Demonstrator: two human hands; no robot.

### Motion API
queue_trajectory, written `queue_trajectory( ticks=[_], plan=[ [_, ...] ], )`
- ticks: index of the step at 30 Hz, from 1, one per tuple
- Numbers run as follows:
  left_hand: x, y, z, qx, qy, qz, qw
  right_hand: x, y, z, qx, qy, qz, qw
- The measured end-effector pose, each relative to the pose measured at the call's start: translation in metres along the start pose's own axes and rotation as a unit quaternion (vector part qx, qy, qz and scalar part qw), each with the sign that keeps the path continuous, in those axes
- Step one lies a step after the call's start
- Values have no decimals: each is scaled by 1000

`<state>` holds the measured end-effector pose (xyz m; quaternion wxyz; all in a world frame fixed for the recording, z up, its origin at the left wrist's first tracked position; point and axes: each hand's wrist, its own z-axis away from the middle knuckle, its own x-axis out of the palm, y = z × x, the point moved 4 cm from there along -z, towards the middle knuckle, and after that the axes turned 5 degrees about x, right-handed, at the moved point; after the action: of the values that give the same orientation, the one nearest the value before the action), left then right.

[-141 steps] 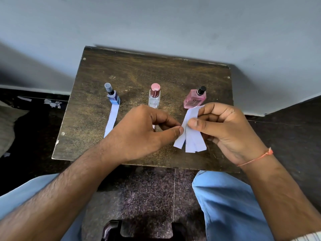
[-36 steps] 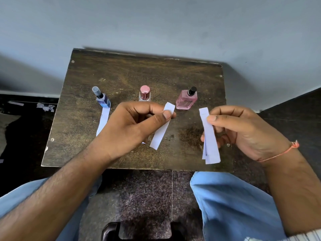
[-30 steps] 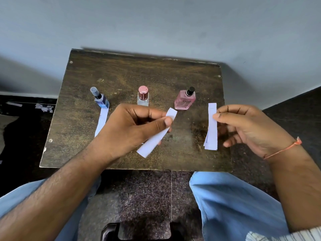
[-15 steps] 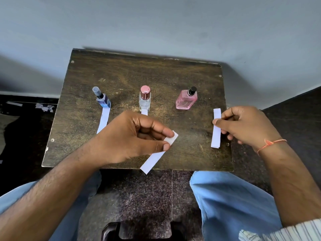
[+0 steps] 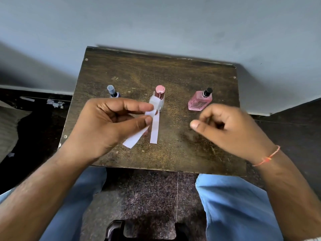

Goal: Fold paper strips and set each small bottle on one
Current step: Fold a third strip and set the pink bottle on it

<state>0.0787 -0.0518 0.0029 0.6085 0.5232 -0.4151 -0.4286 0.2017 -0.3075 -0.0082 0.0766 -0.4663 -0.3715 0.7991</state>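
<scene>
Pinched between thumb and forefinger of left hand (image 5: pixel 104 126): loose paper strip (image 5: pixel 137 136), lower end hanging free above tabletop. Behind that hand, blue bottle (image 5: pixel 112 92), mostly hidden. At centre, rose-capped bottle (image 5: pixel 159 98) upright on far end of flat strip (image 5: pixel 155 129). Further right, pink bottle (image 5: pixel 199 102), no strip seen under it. Right hand (image 5: pixel 229 129) blurred, fingers loosely curled, nothing held. Risks, as judged: knuckles clipping tall centre bottle and toppling it; light strip slipping or creasing crooked. Worn dark wooden table (image 5: pixel 182 153) against grey wall (image 5: pixel 156 23); dark floor (image 5: pixel 43 119) with paper scraps at left.
</scene>
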Motion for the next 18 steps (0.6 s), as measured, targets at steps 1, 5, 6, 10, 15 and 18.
queue_trajectory(
  ticks=[1,5,6,10,15,18],
  plan=[
    [-3,0,0,8,24,8,1000,9,-4,0,-14,-28,4,1000],
    [-13,-2,1,17,70,45,996,38,-13,-4,-49,-48,-4,998],
    [-13,-4,2,16,68,50,996,43,-14,-5,-53,-51,-13,997],
    [-14,-11,3,14,44,56,997,61,-22,-12,-64,-51,-13,997],
    [-13,-13,3,18,5,52,998,69,-32,-17,-63,-31,-21,997],
    [-12,-15,3,25,-23,54,998,68,-36,-20,-50,-3,-45,998]
  ],
)
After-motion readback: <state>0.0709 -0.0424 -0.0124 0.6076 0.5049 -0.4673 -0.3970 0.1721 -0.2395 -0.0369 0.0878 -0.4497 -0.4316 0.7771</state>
